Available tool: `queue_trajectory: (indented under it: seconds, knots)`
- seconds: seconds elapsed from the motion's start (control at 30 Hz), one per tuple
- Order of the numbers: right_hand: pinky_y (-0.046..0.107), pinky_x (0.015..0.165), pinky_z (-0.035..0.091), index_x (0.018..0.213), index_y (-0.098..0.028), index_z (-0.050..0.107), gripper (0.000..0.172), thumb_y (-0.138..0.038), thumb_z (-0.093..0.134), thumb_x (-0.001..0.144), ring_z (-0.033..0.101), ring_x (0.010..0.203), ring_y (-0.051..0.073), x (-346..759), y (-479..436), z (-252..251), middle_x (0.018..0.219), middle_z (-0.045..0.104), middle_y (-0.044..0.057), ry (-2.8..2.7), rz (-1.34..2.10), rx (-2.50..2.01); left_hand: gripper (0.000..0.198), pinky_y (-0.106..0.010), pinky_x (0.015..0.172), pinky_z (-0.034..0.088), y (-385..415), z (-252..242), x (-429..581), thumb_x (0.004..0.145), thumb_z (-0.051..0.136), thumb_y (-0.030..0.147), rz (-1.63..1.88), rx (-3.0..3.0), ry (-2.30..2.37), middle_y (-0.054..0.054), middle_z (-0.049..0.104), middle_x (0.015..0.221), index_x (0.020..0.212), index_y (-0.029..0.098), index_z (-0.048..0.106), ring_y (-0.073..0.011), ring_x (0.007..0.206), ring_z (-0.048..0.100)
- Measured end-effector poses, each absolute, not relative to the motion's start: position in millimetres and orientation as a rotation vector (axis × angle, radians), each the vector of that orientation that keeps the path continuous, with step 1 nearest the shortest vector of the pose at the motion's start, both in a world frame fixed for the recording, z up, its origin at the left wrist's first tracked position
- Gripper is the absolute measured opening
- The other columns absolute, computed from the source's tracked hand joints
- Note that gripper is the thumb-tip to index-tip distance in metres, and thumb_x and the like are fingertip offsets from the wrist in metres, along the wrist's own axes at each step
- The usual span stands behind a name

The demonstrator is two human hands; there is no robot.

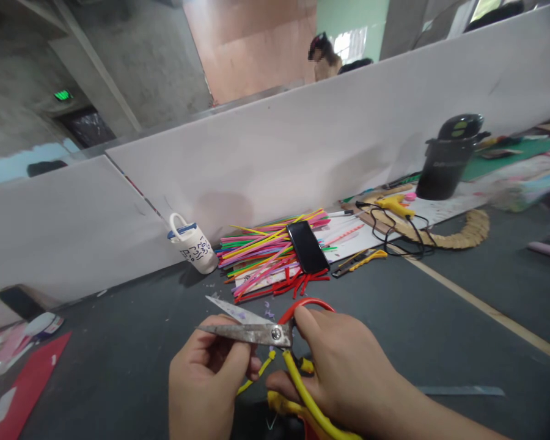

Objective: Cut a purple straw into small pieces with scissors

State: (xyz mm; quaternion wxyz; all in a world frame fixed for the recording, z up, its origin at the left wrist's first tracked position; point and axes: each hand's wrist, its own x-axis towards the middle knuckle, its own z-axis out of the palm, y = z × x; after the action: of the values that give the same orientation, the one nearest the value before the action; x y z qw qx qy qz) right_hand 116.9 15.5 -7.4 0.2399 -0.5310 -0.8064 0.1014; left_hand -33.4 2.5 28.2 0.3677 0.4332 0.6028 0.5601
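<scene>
My right hand (343, 360) is closed round the handles of a pair of scissors (256, 333), one red and one wrapped in yellow. Their blades are parted and point left. My left hand (211, 379) is closed in a pinch just under the lower blade; what its fingertips hold is hidden behind the blade and fingers. A thin yellow strip (258, 374) with a knotted end shows between the hands. Small purple scraps (269, 310) lie on the dark table beyond the blades.
Behind the hands are a bundle of colourful sticks (256, 250), a black phone (308, 247), a white cup (197, 249), a cutter (360, 263), a yellow glue gun (394, 206) and a black bin (447, 162). Red sheet (36, 385) lies left. A white partition (275, 146) stands behind.
</scene>
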Motion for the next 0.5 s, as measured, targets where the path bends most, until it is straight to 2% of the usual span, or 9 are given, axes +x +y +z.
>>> queue_trajectory:
  seconds: [0.5]
  knots:
    - [0.028,0.05,0.03,0.077,-0.021,0.049,0.047,-0.065,0.06,0.065,0.058,0.06,0.023,116.7,16.3,-7.3,0.067,0.061,0.002,-2.205,0.321,-1.46,0.008,-0.015,0.039,0.045,3.5,26.9,-34.5,0.058,0.065,0.013,1.441,1.1,1.543,0.006,0.059,0.042,0.06,0.018,0.059,-0.0092,0.038,0.055]
